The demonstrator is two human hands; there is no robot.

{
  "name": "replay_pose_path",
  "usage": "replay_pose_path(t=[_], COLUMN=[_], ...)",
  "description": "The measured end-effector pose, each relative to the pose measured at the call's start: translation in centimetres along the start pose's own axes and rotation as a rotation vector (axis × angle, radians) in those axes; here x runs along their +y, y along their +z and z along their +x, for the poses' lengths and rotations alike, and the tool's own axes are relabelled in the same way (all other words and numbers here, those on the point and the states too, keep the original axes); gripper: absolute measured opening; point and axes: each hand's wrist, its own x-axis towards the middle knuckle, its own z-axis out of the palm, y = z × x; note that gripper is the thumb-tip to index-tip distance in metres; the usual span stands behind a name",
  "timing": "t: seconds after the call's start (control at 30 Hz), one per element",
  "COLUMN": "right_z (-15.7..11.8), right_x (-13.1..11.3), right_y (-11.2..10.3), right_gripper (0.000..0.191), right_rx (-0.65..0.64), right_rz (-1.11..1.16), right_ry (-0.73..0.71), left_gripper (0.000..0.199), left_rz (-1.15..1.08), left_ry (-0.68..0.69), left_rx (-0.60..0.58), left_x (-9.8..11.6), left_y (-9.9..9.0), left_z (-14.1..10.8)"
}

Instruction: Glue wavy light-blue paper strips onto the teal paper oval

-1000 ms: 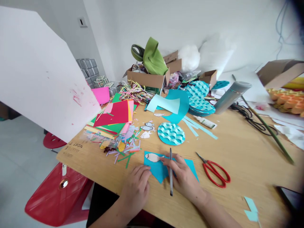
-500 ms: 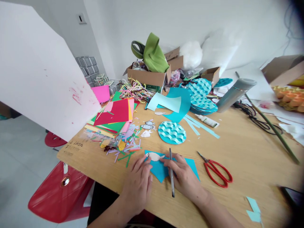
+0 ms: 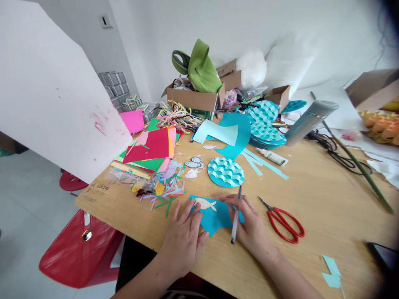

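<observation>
A white paper fish cutout (image 3: 205,204) lies on a piece of blue paper (image 3: 215,220) with a curved lower edge. My left hand (image 3: 183,232) is spread flat, its fingertips pressing on the fish's head end and the paper's left part. In my right hand (image 3: 247,222) a pen (image 3: 236,216) is held between the fingers, slanting upward. That hand rests over the paper's right side, apart from the fish's tail. Red-handled scissors (image 3: 283,222) lie to its right. Just beyond the paper sits a blue disc with wavy paper strips (image 3: 226,172).
Coloured paper sheets (image 3: 148,145), paper scraps (image 3: 168,191) and small fish cutouts (image 3: 191,172) lie at the left. A glue tube (image 3: 272,157), stacked wavy discs (image 3: 264,124) and a grey bottle (image 3: 311,122) stand behind. A phone (image 3: 383,253) lies near the right edge.
My right hand with the pen has shifted right, away from the fish, whose tail now shows fully. My left hand's fingers have spread a little more over the fish and paper.
</observation>
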Motion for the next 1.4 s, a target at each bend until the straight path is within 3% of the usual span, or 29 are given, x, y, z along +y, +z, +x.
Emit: replay_pose_path(t=[0.27, 0.43, 0.6, 0.77, 0.97, 1.1, 1.4], right_z=[-0.1, 0.2, 3.1, 6.5, 6.4, 5.6, 5.7], right_x=[0.4, 0.3, -1.8, -3.0, -2.0, -1.5, -1.9], right_y=[0.3, -0.3, -0.5, 2.3, 6.1, 6.9, 6.8], right_gripper=[0.022, 0.022, 0.034, 0.058, 0.051, 0.048, 0.031], right_rx=[-0.026, 0.0, -0.014, 0.017, 0.007, -0.003, -0.069], right_rz=[0.034, 0.121, 0.37, 0.564, 0.587, 0.488, 0.282], right_ry=[0.064, 0.251, 0.438, 0.489, 0.547, 0.542, 0.351], left_gripper=[0.036, 0.036, 0.036, 0.032, 0.037, 0.041, 0.041], left_rz=[-0.024, -0.026, -0.029, -0.012, 0.018, 0.027, 0.051], left_ry=[-0.009, -0.003, -0.002, -0.018, -0.061, -0.071, -0.073], left_rx=[-0.014, 0.011, 0.053, 0.071, 0.054, 0.076, 0.052], left_x=[-0.1, -0.2, -0.2, 0.1, 1.4, 1.7, 1.8], left_y=[0.2, 0.6, 0.7, 1.0, 1.9, 2.3, 1.9], left_z=[0.0, -0.1, 0.0, 0.2, 0.4, 0.3, 0.4])
